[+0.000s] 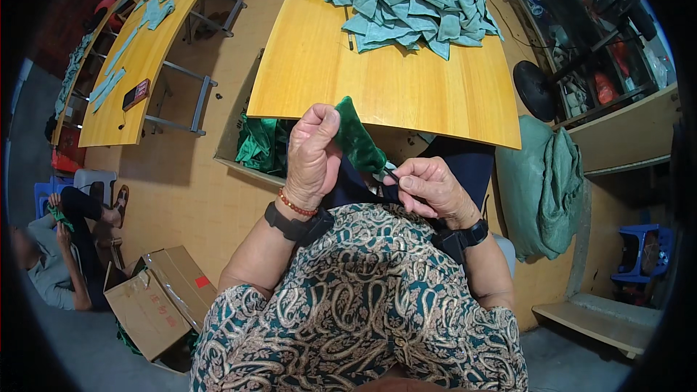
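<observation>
Between my two hands, just past the near edge of the wooden table, is a small tube-like piece of shiny green velvet cloth (357,138). My left hand (314,156) pinches its upper end between thumb and fingers. My right hand (430,185) grips a thin dark rod (392,173) whose tip meets the cloth's lower end; how far it goes inside is hidden. On the table (305,65) lies a large heap of pale green cloth pieces (414,0), with another slim dark stick (350,38) beside it.
A box of green cloth (260,147) stands below the table's left side. A bulging green sack (541,192) and a black fan (536,91) are at right. Behind me on the left are an open cardboard box (156,316) and a seated person (62,268) handling green cloth.
</observation>
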`<state>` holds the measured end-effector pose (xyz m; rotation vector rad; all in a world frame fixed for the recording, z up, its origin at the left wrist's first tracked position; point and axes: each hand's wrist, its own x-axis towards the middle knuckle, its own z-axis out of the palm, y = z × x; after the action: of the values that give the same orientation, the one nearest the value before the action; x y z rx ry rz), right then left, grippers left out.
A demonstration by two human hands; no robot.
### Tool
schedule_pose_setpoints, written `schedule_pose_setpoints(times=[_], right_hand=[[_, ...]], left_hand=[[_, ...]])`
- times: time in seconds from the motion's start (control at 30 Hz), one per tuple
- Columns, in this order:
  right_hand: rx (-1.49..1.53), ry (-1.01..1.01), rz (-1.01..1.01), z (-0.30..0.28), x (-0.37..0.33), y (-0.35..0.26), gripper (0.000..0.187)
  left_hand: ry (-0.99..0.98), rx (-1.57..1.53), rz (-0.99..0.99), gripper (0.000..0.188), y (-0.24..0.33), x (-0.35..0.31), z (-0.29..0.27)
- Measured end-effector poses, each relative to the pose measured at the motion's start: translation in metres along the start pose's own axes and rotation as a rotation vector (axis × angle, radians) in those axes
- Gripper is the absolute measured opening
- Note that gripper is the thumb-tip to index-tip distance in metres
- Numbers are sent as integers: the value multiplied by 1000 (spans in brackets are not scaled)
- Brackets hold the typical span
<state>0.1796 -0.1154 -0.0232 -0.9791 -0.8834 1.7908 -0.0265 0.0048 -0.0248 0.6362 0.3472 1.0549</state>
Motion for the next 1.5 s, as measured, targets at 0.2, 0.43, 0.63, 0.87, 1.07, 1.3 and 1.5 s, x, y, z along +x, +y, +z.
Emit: schedule_pose_setpoints(times=[0.2, 0.43, 0.63, 0.87, 1.07, 1.3, 1.5], right_hand=[[-71, 15, 19, -2, 2, 0, 20], [34, -2, -13, 1, -1, 3, 19], [40, 11, 27, -2, 0, 7, 19], [-24, 145, -18, -28, 0, 2, 18], [266, 72, -302, 9, -16, -33, 21], [226, -657, -491, 116, -20, -122, 36], [553, -803, -801, 173, -12, -108, 43]], left_hand=[[-8, 378, 12, 10, -11, -8, 9], [-100, 226, -146, 14, -20, -8, 7], [47, 175, -19, 10, -22, -4, -7], [106, -226, -67, 36, 9, 10, -16], [-19, -425, -133, 35, 5, 14, -43], [-118, -339, -285, 28, -11, 16, -33], [-37, -296, -420, 29, -27, 0, -11]])
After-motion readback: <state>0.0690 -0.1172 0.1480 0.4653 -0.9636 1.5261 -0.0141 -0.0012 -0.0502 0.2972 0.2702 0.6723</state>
